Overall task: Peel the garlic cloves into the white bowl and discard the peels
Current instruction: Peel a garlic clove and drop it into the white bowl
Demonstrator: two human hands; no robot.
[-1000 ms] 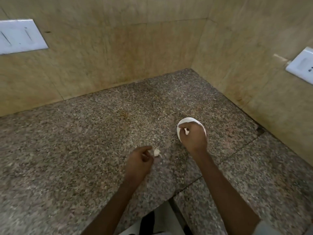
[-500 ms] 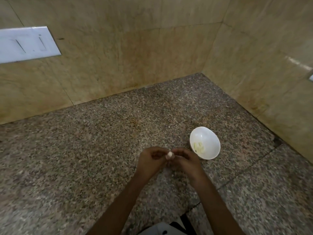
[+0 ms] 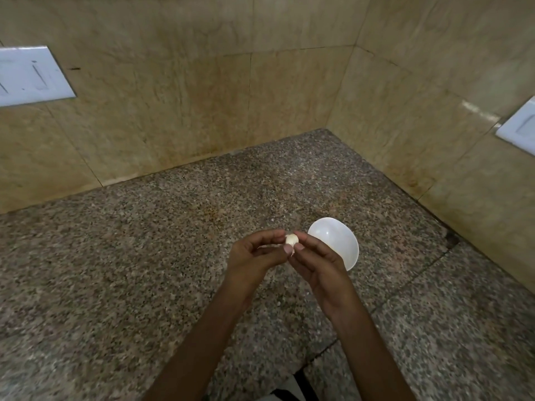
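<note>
The clove (image 3: pixel 291 240) sits between the two hands above the counter (image 3: pixel 144 256), pinched from the left by the left hand (image 3: pixel 254 256) and from the right by the right hand (image 3: pixel 315 261). The bowl (image 3: pixel 335 241) stands just beside the right hand, nearer to it.

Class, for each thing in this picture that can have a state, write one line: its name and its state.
small pale garlic clove: held up, pinched by both hands.
left hand: fingers curled, pinching the clove.
right hand: fingers curled, pinching the clove.
round white bowl: upright on the speckled granite counter, contents unclear.
</note>
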